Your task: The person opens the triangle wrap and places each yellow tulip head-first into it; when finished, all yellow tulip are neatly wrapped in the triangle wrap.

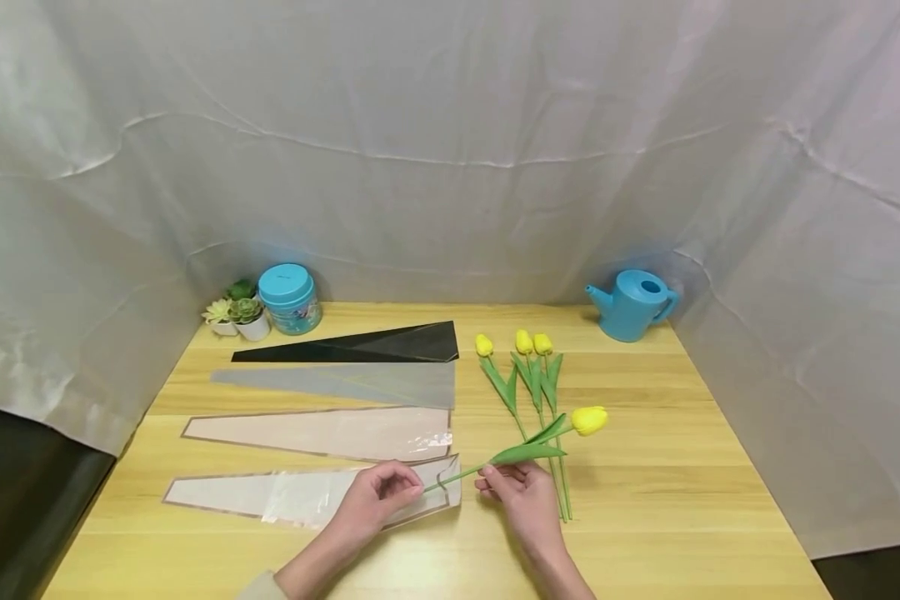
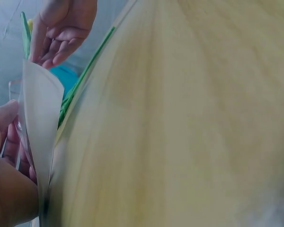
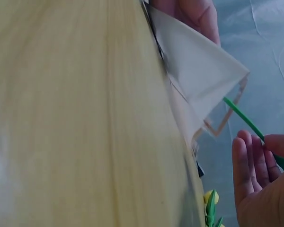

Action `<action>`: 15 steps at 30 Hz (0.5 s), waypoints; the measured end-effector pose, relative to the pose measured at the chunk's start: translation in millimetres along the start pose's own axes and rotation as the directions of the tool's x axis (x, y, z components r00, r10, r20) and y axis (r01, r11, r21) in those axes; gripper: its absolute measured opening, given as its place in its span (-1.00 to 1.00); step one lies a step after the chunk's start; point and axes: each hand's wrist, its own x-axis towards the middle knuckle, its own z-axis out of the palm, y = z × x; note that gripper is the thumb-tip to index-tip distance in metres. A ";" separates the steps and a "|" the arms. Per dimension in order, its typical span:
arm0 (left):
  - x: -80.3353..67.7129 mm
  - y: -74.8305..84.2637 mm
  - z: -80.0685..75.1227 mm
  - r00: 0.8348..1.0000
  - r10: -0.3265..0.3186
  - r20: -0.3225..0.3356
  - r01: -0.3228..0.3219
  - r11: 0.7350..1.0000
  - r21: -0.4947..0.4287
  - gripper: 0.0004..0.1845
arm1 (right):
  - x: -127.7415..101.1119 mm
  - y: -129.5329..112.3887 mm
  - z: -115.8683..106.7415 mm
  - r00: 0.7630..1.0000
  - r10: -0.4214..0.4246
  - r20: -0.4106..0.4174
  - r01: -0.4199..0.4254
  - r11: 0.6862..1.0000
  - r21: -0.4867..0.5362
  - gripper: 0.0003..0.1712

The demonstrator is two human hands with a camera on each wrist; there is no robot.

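Note:
My right hand (image 1: 521, 496) pinches the green stem of a yellow tulip (image 1: 589, 421) between thumb and fingers, just below its leaves. The bloom points right, and the stem slants down left to the wide mouth of a whitish flower sleeve (image 1: 322, 494). In the right wrist view, the lower stem (image 3: 244, 118) passes in behind the sleeve's raised edge, where its end is hidden. My left hand (image 1: 378, 500) holds that sleeve near its mouth, and the left wrist view shows thumb and fingers (image 2: 8, 113) at its side with the mouth lifted off the table.
Above lie a pinkish sleeve (image 1: 315, 433), a grey sleeve (image 1: 390, 381) and a black sleeve (image 1: 375, 342). Three more yellow tulips (image 1: 524, 342) lie beyond my right hand. Small potted succulents (image 1: 247, 312) and a blue-lidded jar (image 1: 288, 287) stand back left, a blue watering can (image 1: 630, 307) back right.

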 end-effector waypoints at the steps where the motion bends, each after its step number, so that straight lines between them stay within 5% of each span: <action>1: 0.2 0.2 0.4 1.000 0.001 0.000 -0.001 1.000 -0.002 -0.85 | -0.5 0.1 1.4 1.000 0.006 0.001 -0.006 1.000 -0.003 -0.73; 15: 5.1 3.1 6.6 1.000 0.006 -0.022 -0.007 1.000 -0.021 -0.83 | -2.6 1.3 16.5 0.998 0.058 0.035 -0.057 0.998 -0.029 -0.68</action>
